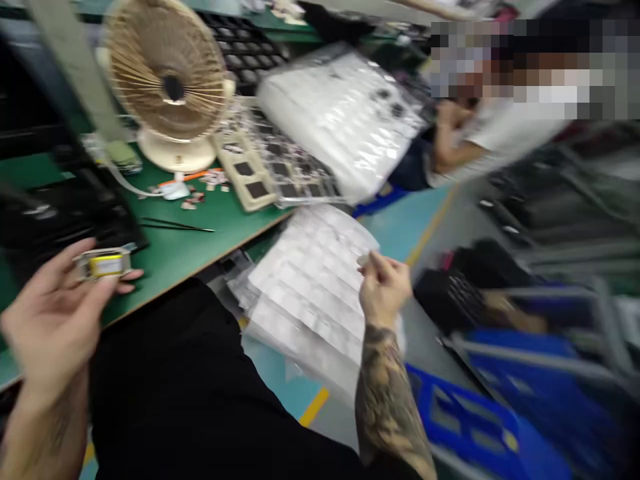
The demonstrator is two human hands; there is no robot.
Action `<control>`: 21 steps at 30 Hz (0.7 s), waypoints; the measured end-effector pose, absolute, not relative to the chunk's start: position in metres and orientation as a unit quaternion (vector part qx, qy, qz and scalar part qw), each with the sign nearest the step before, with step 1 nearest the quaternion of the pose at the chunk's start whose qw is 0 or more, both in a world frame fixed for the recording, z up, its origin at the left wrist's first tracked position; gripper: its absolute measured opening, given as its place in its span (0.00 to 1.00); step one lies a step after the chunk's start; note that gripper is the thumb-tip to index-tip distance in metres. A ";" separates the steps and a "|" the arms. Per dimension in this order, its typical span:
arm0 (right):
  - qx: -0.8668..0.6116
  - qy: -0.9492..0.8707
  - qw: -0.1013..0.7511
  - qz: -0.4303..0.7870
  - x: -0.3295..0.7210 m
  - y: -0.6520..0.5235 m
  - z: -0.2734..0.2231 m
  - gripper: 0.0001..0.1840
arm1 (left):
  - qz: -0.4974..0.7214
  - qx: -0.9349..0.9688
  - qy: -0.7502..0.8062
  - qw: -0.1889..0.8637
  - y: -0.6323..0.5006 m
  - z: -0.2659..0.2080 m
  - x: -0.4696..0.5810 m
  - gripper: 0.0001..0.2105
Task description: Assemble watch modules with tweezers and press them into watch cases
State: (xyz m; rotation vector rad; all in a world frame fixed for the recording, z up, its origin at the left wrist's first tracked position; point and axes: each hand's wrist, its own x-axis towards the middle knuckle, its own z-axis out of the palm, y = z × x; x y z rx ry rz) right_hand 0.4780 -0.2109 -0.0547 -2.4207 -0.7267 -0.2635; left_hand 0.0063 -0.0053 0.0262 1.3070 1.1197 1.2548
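My left hand (65, 313) grips a small rectangular device housing (106, 264) between thumb and fingers, above the green bench edge. A yellow-edged part with a pale middle, like a battery cell, shows inside it. My right hand (384, 283) is raised over a stack of clear plastic trays (310, 280) beside the bench. Its thumb and fingers are pinched together, and a small pale bit shows at the tips, too blurred to name. Black tweezers (177, 225) lie on the bench just right of my left hand.
A beige fan (170, 80) stands on the green bench (200, 250). Beyond it lie a cream tray (245, 170) with dark squares and a large bagged white tray pack (340, 113). A co-worker's arm (455, 143) is at the upper right. Blue plastic chairs (465, 420) stand on the right.
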 end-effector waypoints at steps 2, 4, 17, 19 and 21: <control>-0.814 -0.384 0.414 -0.138 0.438 -0.168 -0.042 0.19 | 0.533 0.495 0.471 0.499 -0.006 0.016 0.001 0.26; -0.710 -0.488 0.494 -0.117 0.389 -0.120 -0.027 0.15 | 0.539 0.479 0.465 0.514 -0.002 0.009 0.000 0.25; -0.331 -0.786 0.481 0.203 0.181 0.036 0.009 0.29 | 0.576 0.452 0.371 0.571 0.001 0.000 -0.003 0.22; -0.333 -0.790 0.473 0.201 0.180 0.034 0.006 0.29 | 0.581 0.443 0.361 0.580 0.002 0.001 -0.004 0.19; -0.357 -0.778 0.474 0.208 0.180 0.029 0.004 0.29 | 0.584 0.431 0.373 0.577 0.003 0.001 -0.004 0.14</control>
